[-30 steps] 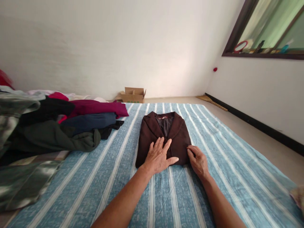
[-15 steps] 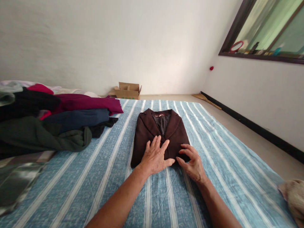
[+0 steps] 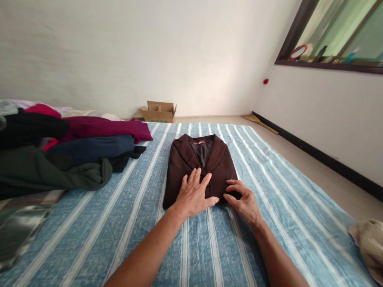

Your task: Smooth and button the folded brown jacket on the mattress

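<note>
Lying folded at the centre of a blue striped sheet (image 3: 125, 223), a dark brown jacket (image 3: 182, 171) sits collar away from the wearer, lapels turned out, dark lining visible at the neck. Left hand (image 3: 193, 195) rests flat on the jacket's near half, fingers spread and extended, palm down, thumb pointing toward the other hand. Right hand (image 3: 243, 201) sits at the jacket's near right corner, fingers curled with the tips pinching the hem edge; thumb and forefinger close on the fabric. The two hands are near each other, not touching.

To the left on the sheet, well apart from the jacket: a heap of clothes (image 3: 60, 159), maroon on top, navy beneath, dark green and black below. A cardboard box (image 3: 158, 111) stands open on the floor against the far wall. A beige cloth (image 3: 366, 243) shows at the right edge. A dark-framed window (image 3: 299, 36) fills the upper right, small items on its sill.
</note>
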Demonstrator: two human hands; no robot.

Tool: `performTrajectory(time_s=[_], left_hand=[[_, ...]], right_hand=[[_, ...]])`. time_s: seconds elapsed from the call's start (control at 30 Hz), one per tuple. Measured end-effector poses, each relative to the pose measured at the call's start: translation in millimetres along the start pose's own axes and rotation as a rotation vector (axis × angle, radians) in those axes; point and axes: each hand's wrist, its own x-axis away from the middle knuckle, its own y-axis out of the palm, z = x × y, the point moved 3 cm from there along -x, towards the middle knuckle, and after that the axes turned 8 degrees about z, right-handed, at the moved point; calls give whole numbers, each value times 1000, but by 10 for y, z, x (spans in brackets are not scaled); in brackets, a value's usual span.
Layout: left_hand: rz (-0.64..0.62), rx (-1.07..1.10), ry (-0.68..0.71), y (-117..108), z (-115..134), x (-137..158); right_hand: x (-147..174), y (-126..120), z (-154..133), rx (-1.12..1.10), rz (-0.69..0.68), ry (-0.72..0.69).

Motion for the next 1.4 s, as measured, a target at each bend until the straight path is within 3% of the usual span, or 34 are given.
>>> performTrajectory(time_s=[0.17,0.47,0.87,1.2,1.4], left_hand=[[-4,-7,2,-14,9,-2],[-36,-6,-2,-18,4,-13],[-84,-3,21,-11,-30,-12],[-79,-12,30,-14,-27,-15],[-68,-5,33,-9,-25,-15]], right_hand=[[5,41,-1,56,27,-40],[-26,-90,21,-79,-100,53],[14,-15,-82,173,-129,-160],[6,-1,-122,160,-98,-132],[35,90,-59,305,-53,-272]])
